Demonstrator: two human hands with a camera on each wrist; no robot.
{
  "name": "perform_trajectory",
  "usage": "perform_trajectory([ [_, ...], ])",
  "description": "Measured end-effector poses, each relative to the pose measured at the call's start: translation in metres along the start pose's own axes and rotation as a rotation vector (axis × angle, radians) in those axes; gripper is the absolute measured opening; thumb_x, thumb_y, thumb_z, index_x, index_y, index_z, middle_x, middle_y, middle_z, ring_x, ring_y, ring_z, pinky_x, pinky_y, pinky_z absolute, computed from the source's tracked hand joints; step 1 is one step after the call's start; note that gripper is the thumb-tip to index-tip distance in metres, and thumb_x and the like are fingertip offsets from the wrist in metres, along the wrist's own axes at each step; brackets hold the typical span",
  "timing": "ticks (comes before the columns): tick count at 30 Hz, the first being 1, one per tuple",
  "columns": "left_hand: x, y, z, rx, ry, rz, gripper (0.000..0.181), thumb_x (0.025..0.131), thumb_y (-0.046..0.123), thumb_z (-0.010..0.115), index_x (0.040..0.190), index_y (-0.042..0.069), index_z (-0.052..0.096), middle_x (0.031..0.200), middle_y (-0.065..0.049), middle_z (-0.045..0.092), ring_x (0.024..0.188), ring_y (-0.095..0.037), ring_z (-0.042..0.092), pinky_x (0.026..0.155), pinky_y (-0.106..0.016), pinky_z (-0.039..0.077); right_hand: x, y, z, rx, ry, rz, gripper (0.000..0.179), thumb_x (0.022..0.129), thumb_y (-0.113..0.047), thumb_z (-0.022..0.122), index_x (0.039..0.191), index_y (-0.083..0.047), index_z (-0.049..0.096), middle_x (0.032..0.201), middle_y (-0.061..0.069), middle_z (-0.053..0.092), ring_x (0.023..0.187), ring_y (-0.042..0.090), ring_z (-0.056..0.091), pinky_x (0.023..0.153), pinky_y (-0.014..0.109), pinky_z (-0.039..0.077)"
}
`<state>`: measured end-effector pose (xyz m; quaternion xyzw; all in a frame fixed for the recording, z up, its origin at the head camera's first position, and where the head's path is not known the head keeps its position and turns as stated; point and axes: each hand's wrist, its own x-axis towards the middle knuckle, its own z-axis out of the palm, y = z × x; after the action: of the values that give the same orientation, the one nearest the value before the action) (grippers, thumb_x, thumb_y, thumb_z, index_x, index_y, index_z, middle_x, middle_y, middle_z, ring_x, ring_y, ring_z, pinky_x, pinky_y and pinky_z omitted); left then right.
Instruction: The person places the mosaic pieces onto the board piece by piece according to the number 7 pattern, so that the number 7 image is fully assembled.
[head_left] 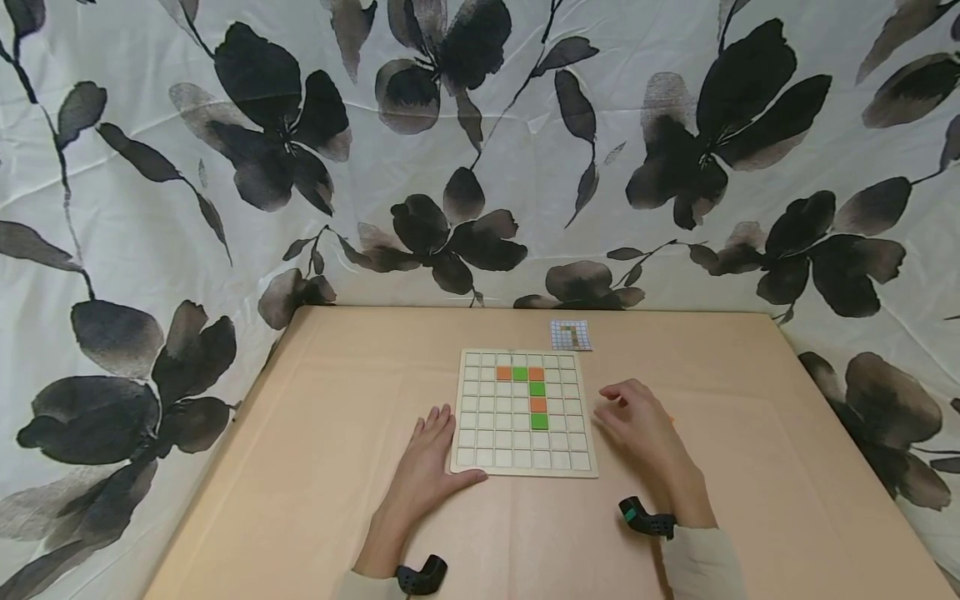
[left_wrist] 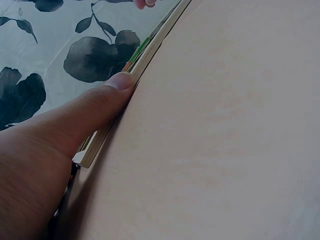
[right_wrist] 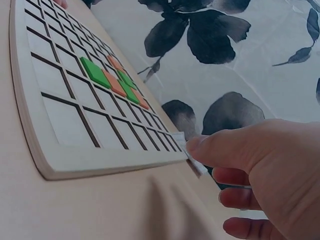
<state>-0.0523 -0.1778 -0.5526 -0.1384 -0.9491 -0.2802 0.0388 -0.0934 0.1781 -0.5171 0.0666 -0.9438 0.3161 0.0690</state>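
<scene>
A white gridded board [head_left: 495, 457] lies on the table, bearing several orange and green square tiles. Three sit in an upper row, orange, green [head_left: 520, 373], orange, and more run downward below the right one, ending in a green tile [right_wrist: 95, 73]. My left hand [head_left: 429, 458] rests at the board's left side with fingers straight, its thumb [left_wrist: 121, 82] against the near edge. Just off the board's right edge, my right hand [head_left: 647, 425] hovers with loosely bent fingers; no object shows between them. An orange piece [head_left: 672, 418] peeks out beyond that hand, mostly hidden.
Behind the board's far edge lies a small card [head_left: 571, 335] printed with a grid and a coloured pattern. The light wooden table [head_left: 337, 400] meets a white cloth [head_left: 570, 275] with dark flowers at its back and sides. Each wrist wears a black band [head_left: 422, 575].
</scene>
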Motion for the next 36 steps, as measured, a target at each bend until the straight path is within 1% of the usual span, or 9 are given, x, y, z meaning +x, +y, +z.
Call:
perform_trajectory([
  [4,0.0,0.0,0.0,0.004,0.002,0.002,0.109,0.073,0.067,0.077,0.152,0.001,0.04,0.162,-0.019,0.033,0.154,-0.034,0.025,0.131,-0.047,0.017,-0.001,0.005,-0.004,0.007,0.012,0.011,0.034,0.093,-0.024,0.07,0.121,-0.005,0.067,0.116,0.012,0.064,0.105,0.028,0.058,0.091,0.047,0.056],
  [8,0.0,-0.001,0.001,0.008,0.005,0.004,0.109,0.073,0.067,0.077,0.151,0.001,0.041,0.161,-0.019,0.034,0.154,-0.034,0.025,0.131,-0.047,0.017,-0.002,0.012,-0.007,0.002,0.025,0.004,0.034,0.093,-0.023,0.07,0.121,-0.004,0.066,0.117,0.014,0.063,0.107,0.03,0.056,0.092,0.049,0.054],
  [14,0.0,-0.001,0.002,0.008,0.006,0.005,0.109,0.073,0.067,0.077,0.152,0.001,0.041,0.162,-0.018,0.034,0.154,-0.033,0.025,0.131,-0.046,0.016,-0.003,0.022,-0.011,0.024,0.043,-0.002,0.033,0.092,-0.018,0.071,0.121,-0.001,0.066,0.118,0.017,0.063,0.115,0.034,0.052,0.097,0.053,0.051],
  [19,0.0,-0.003,0.003,0.008,0.006,0.008,0.109,0.073,0.067,0.077,0.152,0.001,0.04,0.162,-0.018,0.033,0.154,-0.033,0.024,0.131,-0.047,0.016,-0.004,0.028,-0.013,0.019,0.041,0.026,0.035,0.093,-0.018,0.07,0.123,0.0,0.064,0.122,0.019,0.061,0.119,0.037,0.05,0.099,0.056,0.05],
  [24,0.0,-0.003,0.004,0.011,0.001,0.006,0.109,0.073,0.067,0.077,0.152,0.002,0.04,0.162,-0.018,0.033,0.154,-0.033,0.024,0.131,-0.047,0.016,-0.006,0.034,-0.016,0.014,0.024,0.084,0.039,0.094,-0.02,0.069,0.128,-0.002,0.061,0.127,0.019,0.057,0.117,0.036,0.051,0.096,0.056,0.055],
  [29,0.0,-0.004,0.004,0.013,0.001,0.006,0.109,0.073,0.068,0.076,0.152,0.002,0.04,0.162,-0.018,0.033,0.154,-0.033,0.024,0.131,-0.047,0.016,-0.008,0.04,-0.019,0.001,0.02,0.114,0.043,0.095,-0.023,0.069,0.13,-0.002,0.059,0.131,0.021,0.053,0.112,0.036,0.052,0.092,0.054,0.057],
  [33,0.001,-0.004,0.004,0.019,0.004,0.01,0.109,0.073,0.068,0.076,0.152,0.002,0.041,0.162,-0.018,0.033,0.154,-0.033,0.024,0.131,-0.047,0.017,-0.009,0.045,-0.022,-0.006,0.018,0.123,0.044,0.094,-0.022,0.069,0.131,0.0,0.058,0.13,0.023,0.053,0.11,0.036,0.051,0.093,0.054,0.056],
  [36,0.001,-0.004,0.004,0.015,0.004,0.01,0.109,0.073,0.068,0.076,0.152,0.002,0.041,0.162,-0.018,0.034,0.154,-0.033,0.024,0.131,-0.047,0.017,-0.009,0.047,-0.024,-0.009,0.015,0.127,0.045,0.094,-0.022,0.07,0.131,0.001,0.058,0.13,0.024,0.053,0.112,0.038,0.05,0.097,0.057,0.055],
])
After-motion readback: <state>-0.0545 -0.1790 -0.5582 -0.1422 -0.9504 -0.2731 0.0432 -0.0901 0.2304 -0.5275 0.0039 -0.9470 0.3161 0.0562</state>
